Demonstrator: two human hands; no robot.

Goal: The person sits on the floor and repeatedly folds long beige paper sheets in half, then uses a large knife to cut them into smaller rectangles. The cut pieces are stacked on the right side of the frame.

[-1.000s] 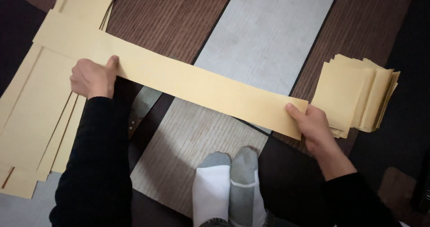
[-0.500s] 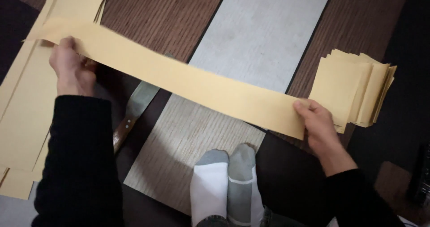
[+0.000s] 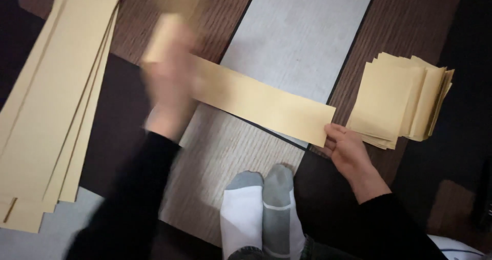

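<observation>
Patchwork flooring [image 3: 302, 39] of brown wood-grain and grey panels lies under me, and my two socked feet [image 3: 264, 208] poke in from the bottom edge. My right hand [image 3: 346, 150] pinches the near end of a long tan paper strip [image 3: 261, 103], fingers [image 3: 333, 134] closed on its lower right corner with the thumb on top. The strip runs up and to the left across the grey panel toward my left hand [image 3: 171, 83], which is blurred; it sits over the strip's far end, but I cannot tell whether its fingers are closed on the paper or merely touching it. Just beside my right hand rests a stack of squarish tan sheets [image 3: 397, 101], fanned at the edges. Along the left lies a pile of long tan strips [image 3: 48, 121], well apart from the stack.
</observation>
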